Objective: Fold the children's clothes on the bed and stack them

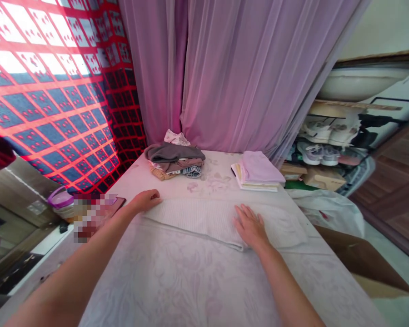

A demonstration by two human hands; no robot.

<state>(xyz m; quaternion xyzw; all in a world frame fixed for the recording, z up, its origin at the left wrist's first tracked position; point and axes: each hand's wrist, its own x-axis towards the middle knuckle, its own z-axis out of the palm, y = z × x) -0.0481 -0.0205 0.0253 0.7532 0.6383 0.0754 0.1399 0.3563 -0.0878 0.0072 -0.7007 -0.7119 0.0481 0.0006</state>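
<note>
A white ribbed knit garment [201, 215] lies folded in a long strip across the table. My left hand [147, 200] is at its left end, fingers curled in and closed at the cloth's edge; the fingertips are partly hidden. Flat on the right half of the garment rests my right hand [250, 226], its fingers stretched out and apart. The right end of the strip is bunched and softly creased. Whether it is a top or trousers, I cannot tell.
Behind are a pile of dark and patterned clothes [175, 156] and a stack of folded pale cloths [259, 170]. A phone-like object [117, 206] lies at the left edge. A shoe rack [322, 136] and an open cardboard box [357, 254] stand to the right.
</note>
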